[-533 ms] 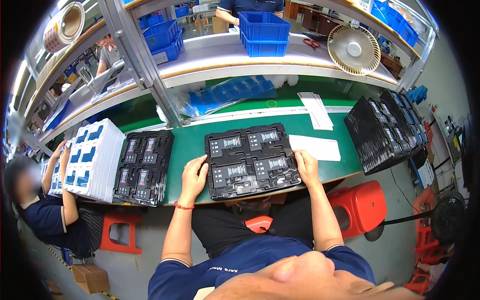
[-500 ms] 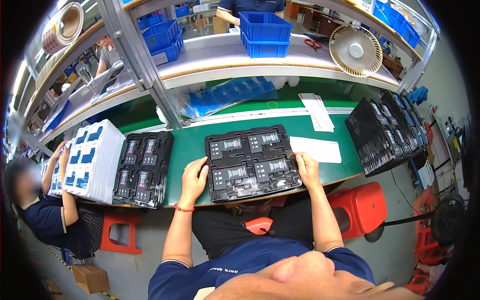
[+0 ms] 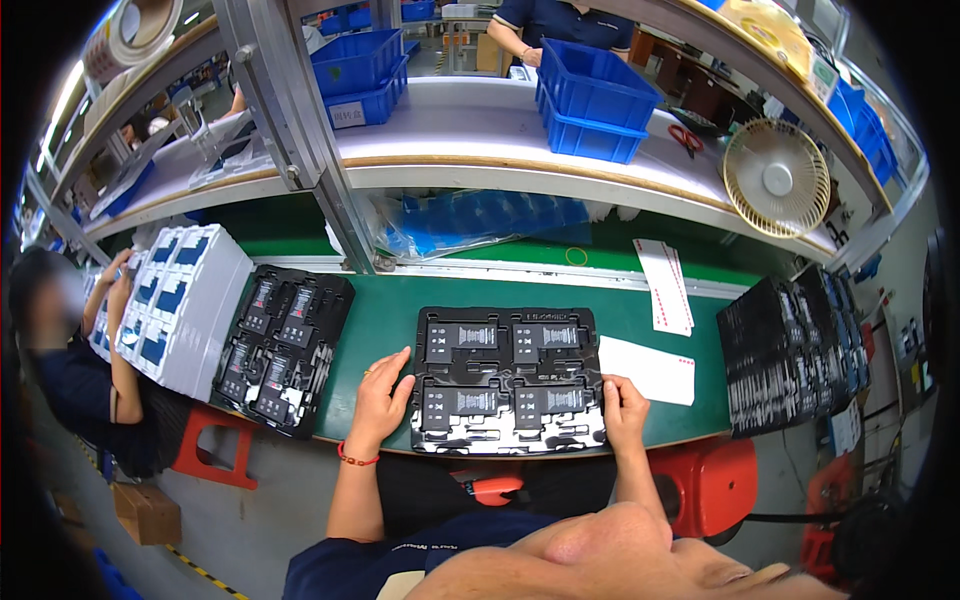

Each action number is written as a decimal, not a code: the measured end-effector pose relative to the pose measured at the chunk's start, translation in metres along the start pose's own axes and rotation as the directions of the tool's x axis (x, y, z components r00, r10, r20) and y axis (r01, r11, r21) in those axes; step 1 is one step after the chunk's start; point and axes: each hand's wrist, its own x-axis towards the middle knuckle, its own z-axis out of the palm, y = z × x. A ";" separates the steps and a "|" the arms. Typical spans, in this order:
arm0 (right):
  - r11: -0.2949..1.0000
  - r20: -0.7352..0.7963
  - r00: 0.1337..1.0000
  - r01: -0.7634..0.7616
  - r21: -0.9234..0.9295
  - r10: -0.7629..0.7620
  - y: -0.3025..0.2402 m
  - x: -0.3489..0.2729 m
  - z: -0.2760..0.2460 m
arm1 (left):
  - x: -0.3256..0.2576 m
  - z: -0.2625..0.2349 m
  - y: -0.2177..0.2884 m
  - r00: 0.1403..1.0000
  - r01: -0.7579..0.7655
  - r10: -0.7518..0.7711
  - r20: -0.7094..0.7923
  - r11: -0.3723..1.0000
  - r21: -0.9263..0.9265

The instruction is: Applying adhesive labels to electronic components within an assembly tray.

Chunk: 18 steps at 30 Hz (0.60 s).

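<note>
A black plastic tray [image 3: 508, 373] lies flat on the green worktop in front of me. Several flat black rectangular battery packs [image 3: 551, 343] with pale print sit in its recesses. At its left edge is my left hand [image 3: 381, 398], thumb and fingers apart, the tips right beside the rim; whether they touch it I cannot tell. My right hand [image 3: 626, 408] has its bent fingers and thumb against the tray's right edge. A white paper sheet [image 3: 655, 372] lies just beyond that hand.
Filled black trays are stacked at left [image 3: 325, 345] and right [image 3: 765, 375]. White trays [image 3: 195, 320] stand further left, beside a seated co-worker [image 3: 75, 350]. Paper strips [image 3: 663, 290] lie behind the sheet. Blue bins [image 3: 597, 90] and a fan [image 3: 776, 178] occupy the shelf above.
My view has tilted and shifted. The tray now lies squarer to me, where it was slightly turned. My left fingers have spread a little, and my right fingers have bent more at the edge.
</note>
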 end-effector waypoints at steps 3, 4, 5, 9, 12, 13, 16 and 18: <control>1.000 -0.005 1.000 0.009 0.004 -0.009 -0.003 -0.001 -0.002 | 0.001 0.002 -0.002 0.998 -0.065 0.065 0.004 0.994 0.088; 0.999 0.007 1.000 -0.029 0.021 0.028 -0.004 -0.002 -0.001 | 0.002 0.000 -0.002 0.998 -0.059 0.059 0.001 0.994 0.093; 0.999 -0.009 1.000 -0.004 0.035 0.004 -0.005 -0.002 0.001 | 0.002 0.000 -0.001 0.999 -0.053 0.054 -0.001 0.994 0.099; 0.999 -0.005 1.000 -0.011 0.044 0.011 -0.002 0.000 0.001 | 0.002 0.001 -0.002 0.998 -0.056 0.057 -0.004 0.993 0.109; 0.999 0.003 1.000 -0.019 0.050 0.019 -0.001 0.003 0.000 | 0.003 0.004 -0.001 0.999 -0.051 0.052 -0.005 0.992 0.113; 0.998 0.012 1.000 -0.029 0.051 0.029 -0.002 0.002 -0.001 | 0.003 0.005 -0.001 0.999 -0.051 0.052 -0.004 0.992 0.112; 0.998 0.013 0.999 -0.038 0.051 0.037 -0.005 0.002 -0.002 | 0.001 0.005 0.001 0.999 -0.044 0.045 -0.005 0.993 0.110; 0.998 0.016 0.999 -0.032 0.047 0.031 -0.004 0.001 -0.002 | 0.001 0.005 0.000 0.999 -0.038 0.039 -0.008 0.993 0.109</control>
